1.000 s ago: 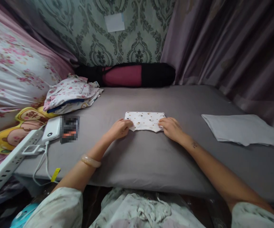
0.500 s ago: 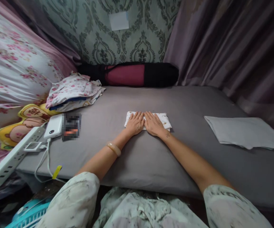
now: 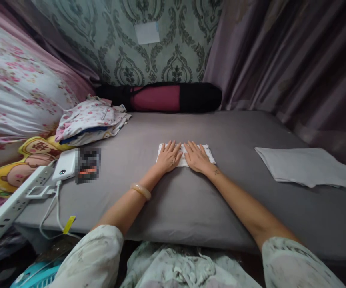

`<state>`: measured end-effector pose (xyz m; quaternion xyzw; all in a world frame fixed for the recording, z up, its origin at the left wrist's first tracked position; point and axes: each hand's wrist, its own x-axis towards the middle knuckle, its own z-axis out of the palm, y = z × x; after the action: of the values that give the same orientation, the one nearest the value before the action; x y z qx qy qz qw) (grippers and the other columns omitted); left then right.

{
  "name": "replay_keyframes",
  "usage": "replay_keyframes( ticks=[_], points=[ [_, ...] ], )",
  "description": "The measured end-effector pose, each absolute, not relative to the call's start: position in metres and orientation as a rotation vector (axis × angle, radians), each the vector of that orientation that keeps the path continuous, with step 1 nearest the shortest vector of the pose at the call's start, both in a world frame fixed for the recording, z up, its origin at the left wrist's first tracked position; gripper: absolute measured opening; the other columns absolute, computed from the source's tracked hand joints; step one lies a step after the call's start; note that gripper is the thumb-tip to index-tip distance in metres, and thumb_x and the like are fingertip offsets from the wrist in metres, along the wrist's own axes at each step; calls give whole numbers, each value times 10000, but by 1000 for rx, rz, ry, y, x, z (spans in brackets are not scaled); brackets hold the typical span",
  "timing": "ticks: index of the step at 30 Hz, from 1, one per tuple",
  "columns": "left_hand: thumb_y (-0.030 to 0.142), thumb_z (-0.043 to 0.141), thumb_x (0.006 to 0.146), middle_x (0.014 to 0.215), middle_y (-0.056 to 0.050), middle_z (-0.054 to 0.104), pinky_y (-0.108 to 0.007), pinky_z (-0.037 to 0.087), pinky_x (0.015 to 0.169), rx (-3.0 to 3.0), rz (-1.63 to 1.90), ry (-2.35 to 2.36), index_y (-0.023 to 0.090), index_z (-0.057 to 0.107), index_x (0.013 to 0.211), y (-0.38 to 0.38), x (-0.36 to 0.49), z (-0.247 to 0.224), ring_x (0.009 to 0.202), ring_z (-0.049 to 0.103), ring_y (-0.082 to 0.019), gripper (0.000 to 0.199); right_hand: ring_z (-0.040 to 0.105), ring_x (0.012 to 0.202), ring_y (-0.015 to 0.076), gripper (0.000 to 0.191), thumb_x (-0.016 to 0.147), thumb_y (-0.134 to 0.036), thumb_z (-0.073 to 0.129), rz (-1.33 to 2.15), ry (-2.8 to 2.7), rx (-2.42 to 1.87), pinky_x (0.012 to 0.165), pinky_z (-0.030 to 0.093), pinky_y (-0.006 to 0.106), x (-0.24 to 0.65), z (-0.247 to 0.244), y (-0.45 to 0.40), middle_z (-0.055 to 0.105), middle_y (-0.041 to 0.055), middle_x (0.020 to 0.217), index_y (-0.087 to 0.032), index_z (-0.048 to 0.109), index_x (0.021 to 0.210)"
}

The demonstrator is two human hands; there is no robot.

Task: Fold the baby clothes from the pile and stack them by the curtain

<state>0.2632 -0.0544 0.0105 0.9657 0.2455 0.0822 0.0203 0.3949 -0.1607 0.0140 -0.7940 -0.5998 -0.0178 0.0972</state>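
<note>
A small folded white cloth with a sparse print (image 3: 184, 161) lies on the grey sheet in front of me. My left hand (image 3: 169, 157) rests flat on its left half, fingers spread and pointing away from me. On the right half lies my right hand (image 3: 196, 157), palm down with its fingers apart. A narrow strip of the cloth shows between the two hands, and its middle is partly covered by them. Neither hand grips anything.
Folded printed clothes (image 3: 91, 120) are piled at the back left. Nearer are a white power bank (image 3: 65, 165), a power strip (image 3: 19, 202), cables and a yellow cushion (image 3: 13, 172). A grey-white cloth (image 3: 307, 166) lies right; a black-and-red bag (image 3: 157, 98) stretches along the wall.
My hands have moved slightly apart, toward the two sides of the folded cloth, and their fingers are more spread. The camera view has shifted a little.
</note>
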Motion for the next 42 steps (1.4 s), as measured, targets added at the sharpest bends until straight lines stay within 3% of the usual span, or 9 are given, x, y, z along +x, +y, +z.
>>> replay_keyframes(
  ticks=[9, 20, 35, 42],
  points=[
    [476, 197, 993, 1538, -137, 329, -495, 180, 1163, 2984, 105, 744, 169, 274, 1507, -55, 264, 10, 1433, 261, -297, 603, 285, 1412, 263, 555, 980, -349, 251, -33, -1763, -2380, 1152, 172, 461, 394, 10, -161, 360, 122, 1523, -136, 348, 1483],
    [468, 153, 992, 1526, -159, 344, -468, 169, 1171, 2999, 106, 877, 93, 336, 1469, -49, 254, 12, 1431, 264, -288, 634, 238, 1433, 250, 588, 975, -360, 214, 40, -1703, -2444, 1174, 123, 429, 402, 9, -168, 316, 137, 1542, -82, 333, 1480],
    [500, 170, 982, 1570, -159, 235, -508, 182, 1161, 2790, 134, 932, 125, 272, 1490, -22, 225, 3, 1455, 211, -259, 639, 208, 1444, 258, 636, 959, -366, 193, 31, -1694, -2470, 1176, 178, 399, 439, -1, -190, 302, 160, 1543, -6, 329, 1466],
    [458, 189, 988, 1545, -133, 316, -480, 227, 1153, 2733, 224, 960, 169, 319, 1467, -18, 221, 0, 1439, 261, -249, 575, 216, 1442, 266, 625, 971, -377, 168, 33, -1700, -2461, 1181, 123, 467, 433, 15, -183, 313, 142, 1541, -46, 331, 1476]
  ],
)
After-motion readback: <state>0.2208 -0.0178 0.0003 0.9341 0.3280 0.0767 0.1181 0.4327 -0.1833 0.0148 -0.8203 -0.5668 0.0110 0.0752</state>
